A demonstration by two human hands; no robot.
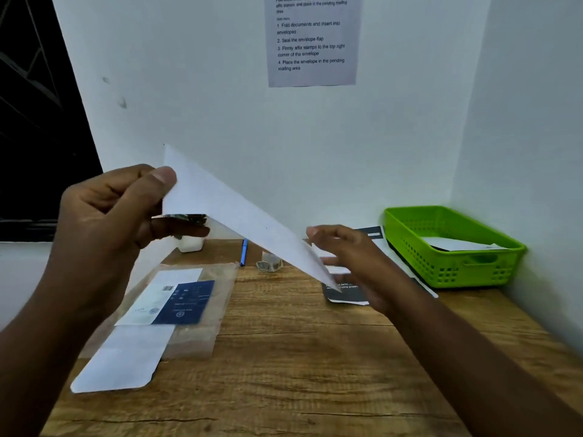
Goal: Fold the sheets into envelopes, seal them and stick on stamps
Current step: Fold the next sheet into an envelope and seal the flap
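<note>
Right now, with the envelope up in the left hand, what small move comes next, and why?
Probably bring the right hand up to take the free lower end of the envelope. The left hand pinches only its upper end, so it hangs tilted above the table, while the right hand sits open just beside it.

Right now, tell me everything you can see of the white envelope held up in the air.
The white envelope is plain paper, unmarked on the side facing the camera. It is off the table, tilted, its upper end near the left hand and its lower end sloping down towards the right hand. The left hand pinches its upper end, thumb on the near face. The right hand is open just behind its lower tip; whether they touch is unclear. Whether the flap is sealed cannot be seen.
</note>
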